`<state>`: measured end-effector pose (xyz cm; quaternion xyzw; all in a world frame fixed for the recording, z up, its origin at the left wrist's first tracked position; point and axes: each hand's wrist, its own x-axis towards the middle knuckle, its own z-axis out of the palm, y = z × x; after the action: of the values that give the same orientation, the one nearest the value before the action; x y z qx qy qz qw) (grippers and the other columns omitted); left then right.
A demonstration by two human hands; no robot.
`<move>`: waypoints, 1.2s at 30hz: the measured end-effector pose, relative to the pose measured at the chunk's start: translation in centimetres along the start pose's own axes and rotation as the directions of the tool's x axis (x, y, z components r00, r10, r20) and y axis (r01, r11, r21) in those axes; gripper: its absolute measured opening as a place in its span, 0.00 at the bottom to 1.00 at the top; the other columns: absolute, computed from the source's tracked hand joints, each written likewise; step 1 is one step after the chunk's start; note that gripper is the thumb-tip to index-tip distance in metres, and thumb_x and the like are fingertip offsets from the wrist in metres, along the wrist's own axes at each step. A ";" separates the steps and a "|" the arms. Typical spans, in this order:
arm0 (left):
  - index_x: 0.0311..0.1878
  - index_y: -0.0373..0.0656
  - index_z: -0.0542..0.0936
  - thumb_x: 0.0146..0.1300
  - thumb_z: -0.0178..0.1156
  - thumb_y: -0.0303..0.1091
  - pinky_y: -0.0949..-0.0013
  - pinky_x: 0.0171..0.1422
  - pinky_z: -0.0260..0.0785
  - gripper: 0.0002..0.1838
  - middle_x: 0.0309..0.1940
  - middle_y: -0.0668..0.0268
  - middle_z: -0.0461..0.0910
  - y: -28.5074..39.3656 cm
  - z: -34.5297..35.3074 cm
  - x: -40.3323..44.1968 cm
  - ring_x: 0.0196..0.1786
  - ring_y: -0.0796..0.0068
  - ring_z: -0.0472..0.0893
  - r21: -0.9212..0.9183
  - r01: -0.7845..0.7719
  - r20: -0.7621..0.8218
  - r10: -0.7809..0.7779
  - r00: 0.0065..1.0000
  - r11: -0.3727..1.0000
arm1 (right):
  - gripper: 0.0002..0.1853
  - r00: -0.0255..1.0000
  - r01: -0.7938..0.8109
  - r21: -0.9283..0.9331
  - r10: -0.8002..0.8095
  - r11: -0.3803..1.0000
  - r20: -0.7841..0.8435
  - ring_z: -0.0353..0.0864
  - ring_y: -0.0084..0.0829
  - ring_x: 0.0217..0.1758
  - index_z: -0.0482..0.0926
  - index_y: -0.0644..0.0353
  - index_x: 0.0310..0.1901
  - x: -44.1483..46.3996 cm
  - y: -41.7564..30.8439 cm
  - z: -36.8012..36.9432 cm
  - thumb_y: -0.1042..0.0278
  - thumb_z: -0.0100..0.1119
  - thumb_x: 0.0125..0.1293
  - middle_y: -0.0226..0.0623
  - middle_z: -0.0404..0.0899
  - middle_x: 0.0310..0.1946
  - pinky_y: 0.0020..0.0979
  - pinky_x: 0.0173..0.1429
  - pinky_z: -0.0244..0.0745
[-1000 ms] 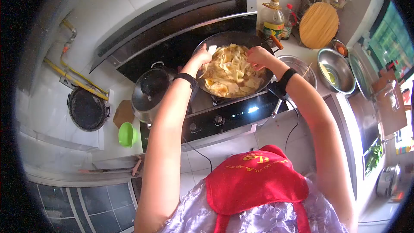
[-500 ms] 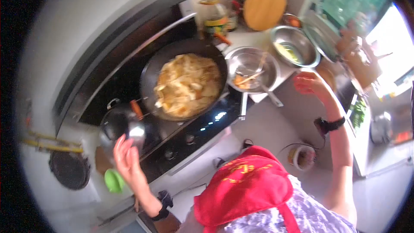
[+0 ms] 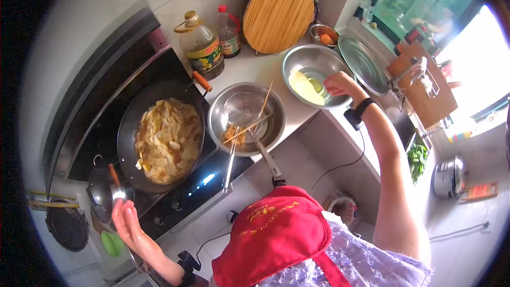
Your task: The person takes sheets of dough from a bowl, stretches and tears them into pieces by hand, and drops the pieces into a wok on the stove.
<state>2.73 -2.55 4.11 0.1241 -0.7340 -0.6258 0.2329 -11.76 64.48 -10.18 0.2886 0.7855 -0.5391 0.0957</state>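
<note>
My left hand is raised near the lidded pot at the stove's left, fingers apart and nothing in them. Over the right rim of a steel bowl hangs my right hand, its fingers loosely spread and empty. A large pale yellow piece and a small green piece lie in that bowl. The black wok on the stove holds many flat pale pieces in brown liquid. Between wok and bowl, another steel bowl holds a strainer, chopsticks and orange-brown bits.
An oil jug, a dark sauce bottle and a round wooden board stand along the wall. Beside the bowl are a glass lid and a small bowl with eggs. A green bowl lies at lower left.
The view has turned right. Both hands have left the wok; my right hand has moved over to the steel bowl, and my left hand has moved down and left beside the pot.
</note>
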 end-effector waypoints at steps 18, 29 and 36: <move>0.59 0.37 0.74 0.72 0.54 0.36 0.67 0.66 0.67 0.17 0.52 0.59 0.76 4.1 6.1 -7.9 0.58 0.68 0.76 0.207 0.182 -0.287 -0.118 0.951 0.961 | 0.15 0.974 0.114 -0.816 -0.227 0.567 -0.021 0.82 0.44 0.55 0.85 0.57 0.46 18.1 0.4 8.3 0.71 0.62 0.55 0.44 0.82 0.51 0.38 0.59 0.78; 0.59 0.36 0.73 0.72 0.55 0.36 0.71 0.62 0.70 0.18 0.50 0.61 0.76 4.7 8.3 -7.5 0.55 0.72 0.76 0.168 0.168 -0.251 -0.123 0.960 0.971 | 0.16 0.981 0.153 -0.599 -0.192 0.786 0.000 0.84 0.45 0.49 0.84 0.54 0.38 20.2 2.1 8.3 0.64 0.69 0.45 0.46 0.84 0.45 0.40 0.53 0.79; 0.59 0.37 0.73 0.72 0.55 0.37 0.68 0.63 0.69 0.18 0.50 0.61 0.76 4.1 7.6 -7.5 0.56 0.71 0.75 0.159 0.149 -0.250 -0.106 0.962 0.976 | 0.15 0.951 0.220 -0.740 -0.310 0.636 0.016 0.82 0.41 0.50 0.82 0.50 0.36 19.7 1.9 10.3 0.64 0.73 0.43 0.38 0.82 0.42 0.39 0.52 0.78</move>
<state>5.89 8.35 5.93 0.2662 -0.7432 -0.5526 0.2672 -28.40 62.56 -24.88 0.1372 0.9727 -0.1695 0.0789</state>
